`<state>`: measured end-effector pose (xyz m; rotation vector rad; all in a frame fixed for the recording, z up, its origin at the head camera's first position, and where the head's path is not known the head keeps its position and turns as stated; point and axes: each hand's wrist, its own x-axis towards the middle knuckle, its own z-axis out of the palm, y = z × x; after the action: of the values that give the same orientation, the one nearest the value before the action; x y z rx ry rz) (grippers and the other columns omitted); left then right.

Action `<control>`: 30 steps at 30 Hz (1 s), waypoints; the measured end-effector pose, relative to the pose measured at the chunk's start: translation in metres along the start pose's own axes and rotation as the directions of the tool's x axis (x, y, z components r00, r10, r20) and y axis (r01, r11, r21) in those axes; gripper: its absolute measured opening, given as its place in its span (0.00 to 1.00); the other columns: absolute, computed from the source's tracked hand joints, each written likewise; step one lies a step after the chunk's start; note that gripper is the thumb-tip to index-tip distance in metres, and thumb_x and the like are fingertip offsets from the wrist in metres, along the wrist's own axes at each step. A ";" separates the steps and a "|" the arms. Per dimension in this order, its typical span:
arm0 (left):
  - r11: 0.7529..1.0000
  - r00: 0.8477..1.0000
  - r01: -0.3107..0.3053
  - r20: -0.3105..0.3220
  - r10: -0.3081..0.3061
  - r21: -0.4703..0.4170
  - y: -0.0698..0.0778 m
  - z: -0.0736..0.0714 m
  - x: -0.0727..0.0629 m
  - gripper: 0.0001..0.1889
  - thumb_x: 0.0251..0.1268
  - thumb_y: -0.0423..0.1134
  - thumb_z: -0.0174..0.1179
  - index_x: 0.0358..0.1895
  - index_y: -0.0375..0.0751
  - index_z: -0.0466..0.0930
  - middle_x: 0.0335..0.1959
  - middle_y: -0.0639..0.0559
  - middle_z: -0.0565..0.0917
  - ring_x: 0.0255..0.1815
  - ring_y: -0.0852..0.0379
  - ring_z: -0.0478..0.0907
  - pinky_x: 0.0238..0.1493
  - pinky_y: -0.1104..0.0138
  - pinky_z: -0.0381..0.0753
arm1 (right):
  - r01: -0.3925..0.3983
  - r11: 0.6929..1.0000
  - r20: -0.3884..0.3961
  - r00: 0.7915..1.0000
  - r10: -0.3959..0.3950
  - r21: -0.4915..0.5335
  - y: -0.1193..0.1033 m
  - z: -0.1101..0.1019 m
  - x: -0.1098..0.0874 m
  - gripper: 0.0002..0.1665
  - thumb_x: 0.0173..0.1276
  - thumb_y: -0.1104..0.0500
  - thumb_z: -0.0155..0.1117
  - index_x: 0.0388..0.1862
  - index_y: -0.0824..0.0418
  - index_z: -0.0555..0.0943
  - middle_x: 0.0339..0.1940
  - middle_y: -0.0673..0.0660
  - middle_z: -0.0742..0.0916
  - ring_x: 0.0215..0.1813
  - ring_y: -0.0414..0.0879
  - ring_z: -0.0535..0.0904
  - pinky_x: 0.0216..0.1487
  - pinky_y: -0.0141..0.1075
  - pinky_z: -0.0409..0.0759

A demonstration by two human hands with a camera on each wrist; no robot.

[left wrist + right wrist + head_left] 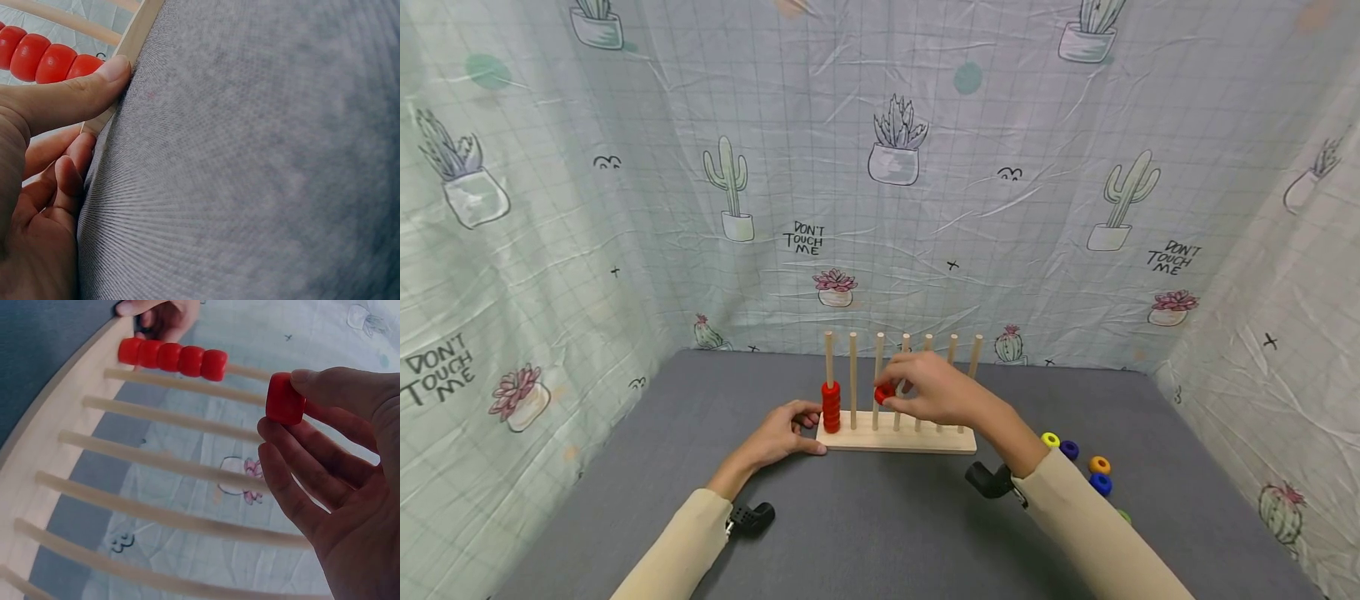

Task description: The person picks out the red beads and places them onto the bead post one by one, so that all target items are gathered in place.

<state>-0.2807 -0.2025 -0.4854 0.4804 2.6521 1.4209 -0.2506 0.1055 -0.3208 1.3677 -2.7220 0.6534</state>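
A pale wooden peg stand (887, 442) carries several upright pegs in a row. On its leftmost peg sits a stack of several red beads (831, 407). My left hand (781, 435) holds the left end of the base, thumb at the front edge and fingers round behind. Between the thumb and fingers of my right hand (928, 389) is a single red bead (285, 400), pinched in the air near the upper part of the pegs. In the right wrist view this bead is apart from the stacked ones.
Loose beads lie on the grey tabletop (865, 533) to the right of the stand: yellow (1045, 443), purple (1069, 456), orange (1100, 472), blue (1100, 492) and green, the last partly hidden by my right sleeve. A printed cloth (955, 225) hangs behind and along both sides.
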 end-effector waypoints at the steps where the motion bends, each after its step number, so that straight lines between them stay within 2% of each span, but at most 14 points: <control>1: 1.000 1.000 0.001 0.000 -0.001 0.001 0.000 0.000 0.000 0.38 0.45 0.38 0.83 0.63 0.31 0.79 0.49 0.44 0.83 0.47 0.53 0.76 0.42 0.71 0.72 | 0.004 1.000 0.001 1.000 -0.004 0.000 -0.001 -0.001 0.002 0.13 0.72 0.60 0.68 0.54 0.59 0.87 0.50 0.54 0.88 0.46 0.48 0.87 0.47 0.33 0.85; 5: 1.000 1.000 0.007 -0.002 -0.007 0.006 0.000 0.000 0.001 0.38 0.45 0.39 0.83 0.63 0.32 0.79 0.49 0.45 0.83 0.47 0.53 0.76 0.41 0.71 0.72 | 0.020 1.000 -0.005 1.000 -0.020 -0.007 -0.005 -0.004 0.010 0.13 0.73 0.60 0.68 0.54 0.60 0.87 0.50 0.55 0.88 0.46 0.50 0.88 0.47 0.33 0.85; 10: 1.000 1.000 -0.004 0.000 0.004 0.000 0.000 0.000 0.001 0.38 0.44 0.38 0.83 0.62 0.31 0.80 0.48 0.44 0.83 0.47 0.54 0.76 0.40 0.71 0.72 | 0.043 0.998 -0.015 0.999 -0.043 -0.037 -0.010 -0.008 0.018 0.13 0.73 0.59 0.68 0.53 0.58 0.88 0.48 0.53 0.88 0.44 0.46 0.87 0.45 0.32 0.84; 14: 1.000 1.000 -0.005 0.002 0.005 0.002 -0.001 0.000 0.001 0.38 0.44 0.38 0.83 0.63 0.31 0.80 0.49 0.44 0.82 0.47 0.53 0.76 0.40 0.71 0.72 | 0.038 0.999 -0.004 0.999 -0.038 -0.023 -0.015 -0.011 0.023 0.14 0.73 0.60 0.68 0.55 0.59 0.87 0.48 0.53 0.88 0.45 0.45 0.87 0.47 0.35 0.85; 19: 1.000 1.000 0.014 0.004 -0.014 0.006 0.000 0.000 0.000 0.38 0.45 0.39 0.83 0.63 0.33 0.80 0.49 0.45 0.82 0.47 0.55 0.76 0.42 0.71 0.72 | 0.032 0.999 -0.005 0.999 -0.032 -0.012 -0.020 -0.015 0.028 0.14 0.73 0.60 0.68 0.56 0.59 0.87 0.50 0.53 0.87 0.47 0.45 0.87 0.48 0.32 0.85; 30: 0.999 1.000 0.023 -0.005 -0.023 0.024 0.001 0.000 0.001 0.38 0.44 0.38 0.83 0.63 0.32 0.80 0.48 0.46 0.83 0.46 0.54 0.76 0.42 0.70 0.72 | 0.060 0.998 -0.058 0.996 -0.061 -0.013 -0.028 -0.024 0.042 0.15 0.71 0.61 0.69 0.56 0.58 0.86 0.49 0.53 0.87 0.47 0.46 0.87 0.49 0.33 0.85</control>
<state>-0.2816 -0.2017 -0.4850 0.4481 2.6731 1.3870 -0.2583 0.0680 -0.2806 1.3996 -2.6244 0.6615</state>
